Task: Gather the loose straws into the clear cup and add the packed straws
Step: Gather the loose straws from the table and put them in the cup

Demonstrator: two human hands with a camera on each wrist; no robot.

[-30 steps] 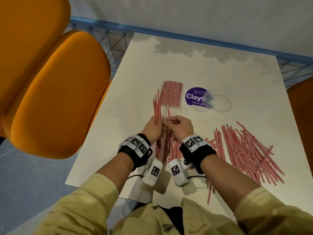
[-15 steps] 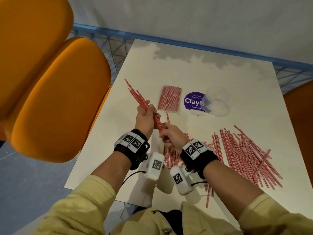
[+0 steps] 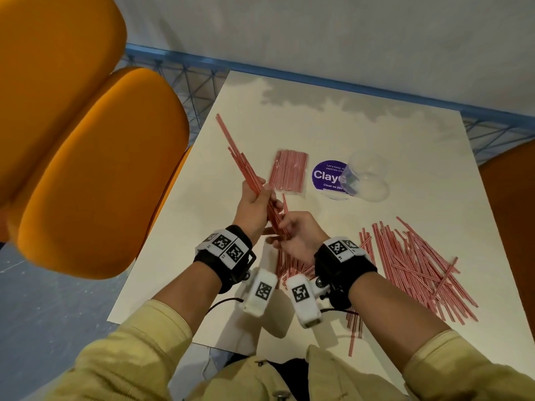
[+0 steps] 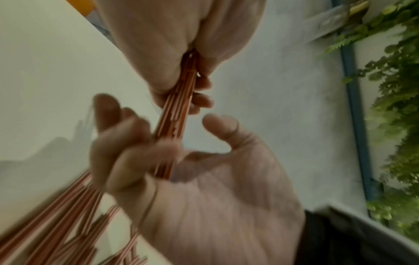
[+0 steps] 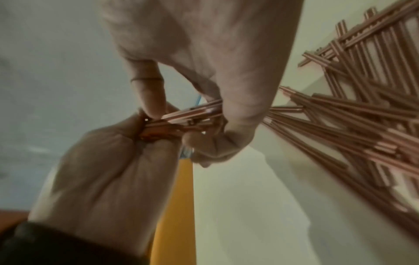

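My left hand (image 3: 260, 196) grips a bundle of red striped straws (image 3: 241, 160) near its middle; the bundle slants up and to the left above the white table (image 3: 333, 125). My right hand (image 3: 282, 227) pinches the bundle's lower end. The left wrist view shows my fingers (image 4: 127, 152) curled round the straws (image 4: 176, 111). The packed straws (image 3: 289, 175) lie flat just beyond my hands. To their right the clear cup (image 3: 369, 178) lies on its side. A big pile of loose straws (image 3: 417, 264) covers the table on the right, also seen in the right wrist view (image 5: 362, 125).
A purple round sticker (image 3: 325, 176) lies between the pack and the cup. More loose straws (image 3: 289, 264) lie under my wrists near the front edge. Orange chairs (image 3: 95, 169) stand close on the left, and another seat (image 3: 509, 198) at the right edge.
The bundle stood near upright on the table between both hands. My left hand has lifted it and tilted its top to the left; my right hand stays at its lower end.
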